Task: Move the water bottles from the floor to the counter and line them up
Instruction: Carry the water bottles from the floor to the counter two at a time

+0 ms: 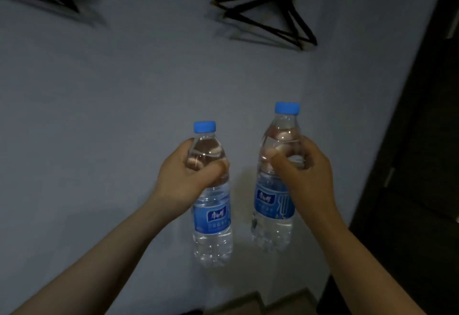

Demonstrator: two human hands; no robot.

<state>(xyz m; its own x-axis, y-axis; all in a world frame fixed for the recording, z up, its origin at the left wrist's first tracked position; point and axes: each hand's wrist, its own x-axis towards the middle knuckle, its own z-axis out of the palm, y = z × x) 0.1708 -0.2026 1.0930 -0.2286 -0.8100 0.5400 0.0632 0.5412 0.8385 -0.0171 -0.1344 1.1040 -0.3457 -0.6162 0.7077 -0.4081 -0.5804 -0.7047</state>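
Left hand, grip curled round the shoulder of the left water bottle, right hand gripping the right water bottle likewise, both upright, side by side, apart, before a pale wall, hangers above, dark panel edging the right.

Dim, bluish light throughout; hangers smeared by blur, edges bowed.
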